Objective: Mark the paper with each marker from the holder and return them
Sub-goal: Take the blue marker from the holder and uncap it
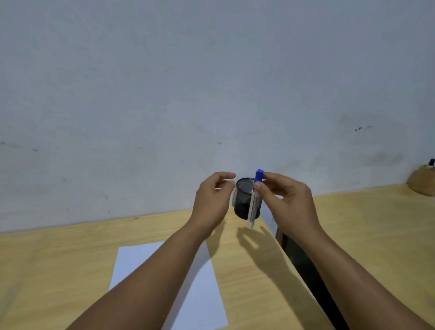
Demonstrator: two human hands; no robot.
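A black mesh holder (244,205) stands at the back of the wooden table (47,270), close to the wall. My right hand (286,204) pinches a white marker with a blue cap (254,198) and holds it upright, cap up, just in front of the holder's right side. Beside the holder's left side is my left hand (212,201), its fingers curled and a little apart, with nothing seen in it. A white sheet of paper (202,300) lies on the table nearer to me, partly under my left forearm. The inside of the holder looks dark.
A dark gap (304,264) separates this table from a second wooden table (369,232) on the right. A tan wooden holder (424,183) with two dark-capped markers stands at that table's far right. A grey wall rises behind.
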